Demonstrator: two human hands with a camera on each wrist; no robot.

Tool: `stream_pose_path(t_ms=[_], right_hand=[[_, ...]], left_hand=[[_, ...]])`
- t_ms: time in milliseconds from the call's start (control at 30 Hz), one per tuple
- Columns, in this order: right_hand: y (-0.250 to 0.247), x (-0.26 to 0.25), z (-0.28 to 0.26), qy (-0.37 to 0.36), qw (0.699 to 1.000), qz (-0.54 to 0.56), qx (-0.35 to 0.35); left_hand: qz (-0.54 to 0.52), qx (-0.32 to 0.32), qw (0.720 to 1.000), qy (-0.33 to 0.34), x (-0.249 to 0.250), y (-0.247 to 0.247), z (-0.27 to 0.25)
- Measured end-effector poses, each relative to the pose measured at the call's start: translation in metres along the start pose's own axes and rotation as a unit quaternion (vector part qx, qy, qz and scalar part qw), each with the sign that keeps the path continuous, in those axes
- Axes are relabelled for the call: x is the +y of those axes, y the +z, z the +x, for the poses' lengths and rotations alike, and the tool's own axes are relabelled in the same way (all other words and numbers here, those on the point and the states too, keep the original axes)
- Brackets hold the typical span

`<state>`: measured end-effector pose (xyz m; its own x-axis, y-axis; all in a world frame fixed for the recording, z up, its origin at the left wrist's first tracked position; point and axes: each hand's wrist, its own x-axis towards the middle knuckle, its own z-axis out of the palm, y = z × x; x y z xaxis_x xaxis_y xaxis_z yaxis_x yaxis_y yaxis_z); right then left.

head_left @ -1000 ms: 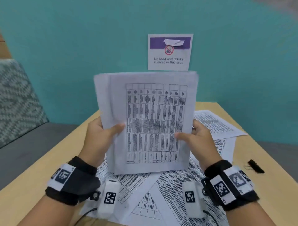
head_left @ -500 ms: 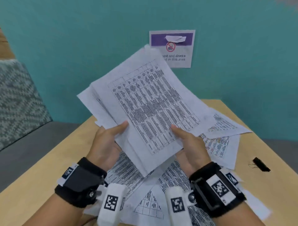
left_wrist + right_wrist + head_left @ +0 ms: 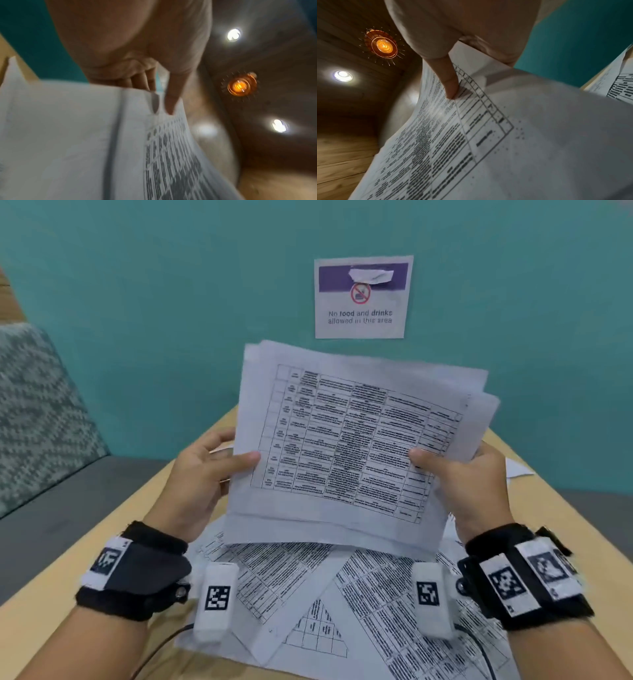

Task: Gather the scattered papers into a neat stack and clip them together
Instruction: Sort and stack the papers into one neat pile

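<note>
I hold a loose stack of printed papers up above the table, long side across, its sheets not squared. My left hand grips the stack's left edge, thumb on the front sheet. My right hand grips the right edge the same way. The left wrist view shows the left thumb on the papers. In the right wrist view the right thumb presses on the printed table of the front sheet. More printed sheets lie scattered on the wooden table under the hands. No clip shows.
A teal wall with a "No food and drinks" sign stands behind the table. A patterned grey cushion and a grey seat lie to the left. One sheet corner pokes out right of my right hand.
The stack has turned from upright through a tilt to lying long side across. My hands have spread apart to its two short edges. The black clip at the table's right has left the view.
</note>
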<state>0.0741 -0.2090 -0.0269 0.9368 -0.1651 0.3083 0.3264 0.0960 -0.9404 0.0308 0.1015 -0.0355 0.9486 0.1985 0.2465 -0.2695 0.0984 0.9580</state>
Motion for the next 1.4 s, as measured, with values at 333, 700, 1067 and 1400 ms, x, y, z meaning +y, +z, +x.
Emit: stream_pose_path(t_ms=[333, 700, 1067, 1400], right_hand=[[0.009, 0.001, -0.004, -0.033, 0.999, -0.031, -0.008], [0.004, 0.006, -0.002, 0.057, 0.997, -0.052, -0.027], [0.009, 0.001, -0.004, 0.071, 0.995, -0.054, -0.049], [0.013, -0.002, -0.008, 0.069, 0.995, -0.062, -0.034]], left_hand=[[0.069, 0.063, 0.995, 0.016, -0.008, 0.01, 0.0], [0.057, 0.023, 0.998, -0.031, -0.013, 0.019, -0.004], [0.07, 0.028, 0.996, -0.047, -0.014, 0.023, -0.006], [0.074, 0.045, 0.995, -0.04, -0.014, 0.025, -0.007]])
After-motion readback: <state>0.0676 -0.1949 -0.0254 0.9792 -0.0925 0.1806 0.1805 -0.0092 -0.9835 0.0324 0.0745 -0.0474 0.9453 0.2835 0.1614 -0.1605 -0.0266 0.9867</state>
